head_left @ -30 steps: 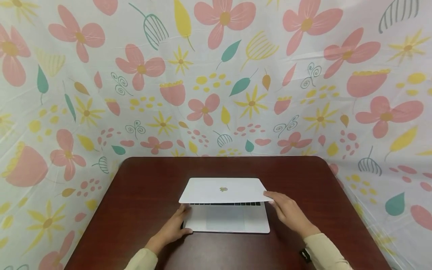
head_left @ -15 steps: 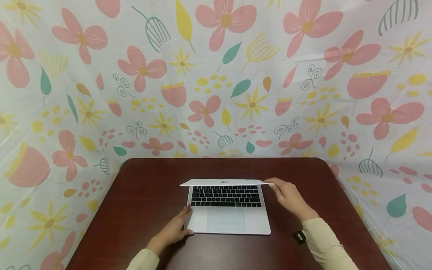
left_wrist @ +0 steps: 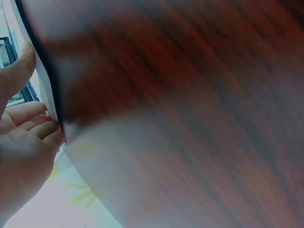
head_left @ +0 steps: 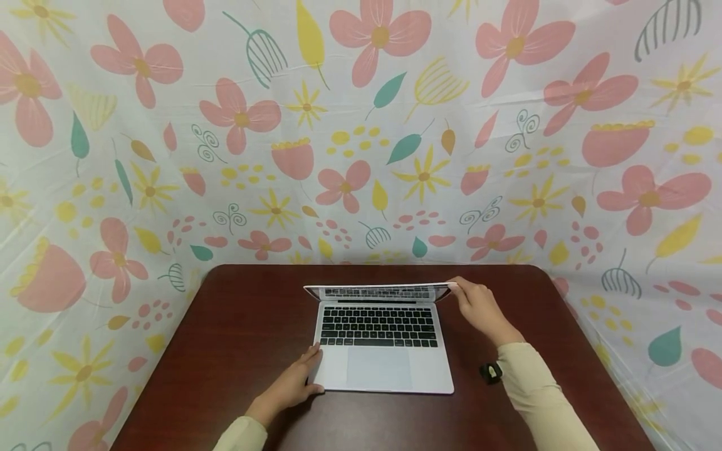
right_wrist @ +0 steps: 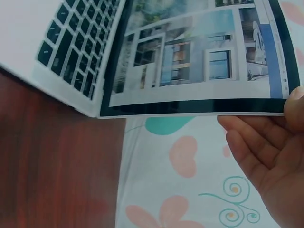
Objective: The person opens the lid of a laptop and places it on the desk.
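A silver laptop (head_left: 379,369) lies on the dark wooden table, its lid raised to near upright. Pinched at its upper right corner, the lid (head_left: 378,286) is held by my right hand (head_left: 482,310). In the right wrist view the thumb of that hand (right_wrist: 280,147) lies on the bezel beside a lit screen (right_wrist: 190,57) with a picture of buildings. My left hand (head_left: 290,379) holds the base at its front left corner, thumb at the front edge and fingers along the left side. The left wrist view shows this hand (left_wrist: 23,147) against the laptop's thin edge.
The reddish-brown table (head_left: 242,313) has rounded far corners. Behind it and at both sides hangs a white curtain (head_left: 361,250) with a flower and leaf print. A dark wrist device (head_left: 491,373) shows at the right sleeve.
My right hand has lifted the lid and swung it up and back, from partly covering the keyboard to near upright, uncovering the keyboard and lower screen. My left hand has stayed at the base.
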